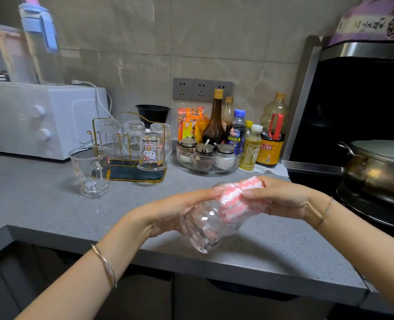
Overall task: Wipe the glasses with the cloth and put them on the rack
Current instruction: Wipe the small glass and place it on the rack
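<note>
Grey countertop [52,204], running left to right, serves as the work surface; a white oven [41,118] stands at far left. Gold wire rack [131,173], just right of the oven, carries four glasses mouth-down, probably so they drain, the printed glass [151,151] nearest. One handled glass [90,170] stands upright on the counter, near-left of the rack, apparently awaiting wiping. The held glass [208,225] is tilted over the near counter edge, base toward the viewer. The left hand [168,211] curls its fingers round its body to steady it; the right hand [281,199] bunches thumb and fingers on the pink-and-white cloth [235,199], seemingly pressed into the mouth to wipe the inside; racking judged to follow.
</note>
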Available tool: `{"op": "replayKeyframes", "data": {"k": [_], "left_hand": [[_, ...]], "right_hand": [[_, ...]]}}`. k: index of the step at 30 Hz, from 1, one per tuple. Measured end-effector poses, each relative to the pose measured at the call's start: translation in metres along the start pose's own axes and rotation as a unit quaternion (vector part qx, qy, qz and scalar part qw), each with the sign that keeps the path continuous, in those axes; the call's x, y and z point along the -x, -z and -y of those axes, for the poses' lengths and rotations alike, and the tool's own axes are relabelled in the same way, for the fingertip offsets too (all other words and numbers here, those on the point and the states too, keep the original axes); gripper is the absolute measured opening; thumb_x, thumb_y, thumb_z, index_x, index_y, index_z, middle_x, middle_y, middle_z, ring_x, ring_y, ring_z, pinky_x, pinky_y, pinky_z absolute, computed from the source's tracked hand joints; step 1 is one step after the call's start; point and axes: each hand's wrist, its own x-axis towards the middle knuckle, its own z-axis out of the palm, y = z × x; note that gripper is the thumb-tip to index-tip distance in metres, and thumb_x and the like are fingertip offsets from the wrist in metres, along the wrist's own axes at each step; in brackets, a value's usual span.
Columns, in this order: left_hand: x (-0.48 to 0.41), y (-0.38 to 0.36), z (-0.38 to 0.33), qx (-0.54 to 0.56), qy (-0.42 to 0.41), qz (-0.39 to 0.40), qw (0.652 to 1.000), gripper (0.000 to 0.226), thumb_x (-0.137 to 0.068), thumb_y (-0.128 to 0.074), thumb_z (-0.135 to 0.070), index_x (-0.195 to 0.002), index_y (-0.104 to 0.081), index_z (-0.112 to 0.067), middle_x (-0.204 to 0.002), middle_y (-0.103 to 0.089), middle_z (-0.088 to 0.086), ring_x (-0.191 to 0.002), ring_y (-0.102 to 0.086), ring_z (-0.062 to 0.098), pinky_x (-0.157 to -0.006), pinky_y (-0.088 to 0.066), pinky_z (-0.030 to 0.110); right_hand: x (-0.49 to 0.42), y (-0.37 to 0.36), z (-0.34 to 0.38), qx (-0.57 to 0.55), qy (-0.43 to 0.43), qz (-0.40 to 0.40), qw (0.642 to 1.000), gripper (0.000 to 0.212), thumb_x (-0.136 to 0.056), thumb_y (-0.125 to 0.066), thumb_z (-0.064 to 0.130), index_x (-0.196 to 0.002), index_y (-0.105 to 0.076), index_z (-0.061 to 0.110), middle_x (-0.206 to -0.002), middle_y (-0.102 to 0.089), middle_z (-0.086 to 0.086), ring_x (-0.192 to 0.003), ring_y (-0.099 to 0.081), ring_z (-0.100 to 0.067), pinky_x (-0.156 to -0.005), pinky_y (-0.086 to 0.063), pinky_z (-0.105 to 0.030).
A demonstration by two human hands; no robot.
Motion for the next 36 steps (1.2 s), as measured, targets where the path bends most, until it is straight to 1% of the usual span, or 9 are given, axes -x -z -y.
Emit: {"op": "replayKeyframes", "data": {"k": [6, 9, 13, 15, 17, 22, 27, 30, 36], "left_hand": [[-0.006, -0.01, 0.008, 0.213, 0.007, -0.064, 0.975, 0.043, -0.083, -0.053, -0.056, -0.094, -0.067, -0.017, -0.08, -0.075, 0.005, -0.068, -0.071, 0.02, -0.066, -0.059, 0.037], [-0.015, -0.015, 0.011, 0.34, 0.013, -0.093, 0.936, 0.051, -0.088, -0.051, -0.057, -0.091, -0.068, -0.009, -0.076, -0.072, 0.011, -0.063, -0.069, 0.022, -0.062, -0.059, 0.036], [-0.019, -0.022, 0.008, 0.468, 0.02, -0.076, 0.88, 0.059, -0.09, -0.05, -0.058, -0.095, -0.067, -0.001, -0.077, -0.071, 0.019, -0.06, -0.07, 0.026, -0.055, -0.059, 0.034], [-0.017, -0.025, 0.006, 0.502, 0.004, -0.062, 0.863, 0.051, -0.086, -0.055, -0.052, -0.092, -0.068, -0.003, -0.076, -0.071, 0.016, -0.059, -0.07, 0.025, -0.049, -0.059, 0.031], [-0.015, -0.026, 0.006, 0.52, -0.008, -0.053, 0.852, 0.045, -0.082, -0.058, -0.048, -0.092, -0.069, -0.005, -0.077, -0.071, 0.013, -0.058, -0.07, 0.023, -0.045, -0.057, 0.029], [-0.012, -0.026, 0.012, 0.569, 0.026, -0.087, 0.817, 0.053, -0.092, -0.056, -0.051, -0.108, -0.064, -0.001, -0.075, -0.07, 0.017, -0.055, -0.069, 0.026, -0.039, -0.053, 0.029], [-0.015, -0.027, 0.012, 0.537, 0.019, -0.094, 0.838, 0.073, -0.093, -0.044, -0.059, -0.085, -0.069, 0.009, -0.076, -0.071, 0.025, -0.059, -0.07, 0.031, -0.055, -0.058, 0.038], [-0.019, -0.025, 0.006, 0.501, 0.027, -0.091, 0.86, 0.083, -0.091, -0.039, -0.065, -0.078, -0.068, 0.011, -0.077, -0.07, 0.028, -0.072, -0.068, 0.034, -0.07, -0.049, 0.046], [-0.019, -0.025, 0.01, 0.511, 0.018, -0.091, 0.855, 0.071, -0.092, -0.044, -0.061, -0.113, -0.063, 0.004, -0.086, -0.073, 0.021, -0.068, -0.073, 0.027, -0.055, -0.06, 0.032]], "right_hand": [[-0.004, -0.01, -0.001, 0.02, 0.135, -0.252, 0.958, 0.034, -0.079, -0.067, 0.03, -0.109, -0.067, 0.015, -0.089, -0.073, -0.01, -0.077, -0.062, -0.022, -0.061, -0.045, -0.027], [-0.004, -0.035, -0.002, 0.065, 0.249, -0.326, 0.91, 0.02, -0.089, -0.062, 0.021, -0.104, -0.059, 0.008, -0.082, -0.069, -0.001, -0.06, -0.062, -0.003, -0.047, -0.043, -0.014], [-0.016, -0.08, -0.025, 0.204, 0.388, -0.271, 0.857, 0.017, -0.092, -0.06, 0.021, -0.107, -0.056, 0.021, -0.108, -0.062, 0.016, -0.096, -0.06, 0.003, -0.078, -0.047, -0.014], [-0.024, -0.084, -0.038, 0.3, 0.42, -0.248, 0.82, 0.031, -0.096, -0.051, 0.03, -0.127, -0.051, 0.03, -0.136, -0.046, 0.029, -0.131, -0.043, -0.004, -0.105, -0.037, -0.022], [-0.028, -0.08, -0.042, 0.387, 0.452, -0.238, 0.768, 0.039, -0.1, -0.04, 0.033, -0.138, -0.041, 0.029, -0.15, -0.029, 0.027, -0.144, -0.024, -0.009, -0.116, -0.023, -0.026], [-0.031, -0.066, -0.055, 0.511, 0.497, -0.24, 0.659, 0.041, -0.1, -0.042, 0.019, -0.14, -0.037, 0.014, -0.149, -0.032, 0.003, -0.145, -0.022, -0.024, -0.118, -0.02, -0.039], [-0.028, -0.063, -0.073, 0.572, 0.51, -0.256, 0.589, 0.038, -0.096, -0.051, 0.016, -0.133, -0.044, 0.01, -0.144, -0.041, -0.005, -0.143, -0.027, -0.017, -0.118, -0.022, -0.037], [-0.026, -0.066, -0.078, 0.599, 0.506, -0.239, 0.573, 0.039, -0.093, -0.056, 0.015, -0.131, -0.046, 0.011, -0.14, -0.045, -0.006, -0.141, -0.032, -0.015, -0.117, -0.024, -0.037], [-0.021, -0.058, -0.06, 0.629, 0.482, -0.248, 0.556, 0.043, -0.092, -0.057, 0.012, -0.134, -0.045, 0.013, -0.144, -0.041, -0.002, -0.141, -0.03, -0.013, -0.117, -0.025, -0.035]]}}
